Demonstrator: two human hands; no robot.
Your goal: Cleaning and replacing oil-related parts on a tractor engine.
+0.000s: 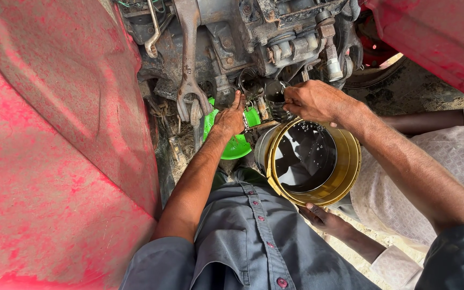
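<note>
My left hand (229, 115) reaches forward under the machine and holds the green funnel (237, 146) by its upper rim, fingers pointing up at the greasy housing (226, 43). My right hand (312, 101) grips a small dark metal cup (275, 99), tilted beside the funnel. Just below it is a yellow bucket (353, 161) holding dark oil, tipped toward me. Another person's hand (323, 217) supports the bucket from underneath.
A dusty red fender (55, 134) fills the left side, and more red bodywork (436, 37) is at the top right. A forked steel lever (189, 64) hangs down by the funnel. The other person's arm (430, 121) and white patterned garment (457, 161) are on the right.
</note>
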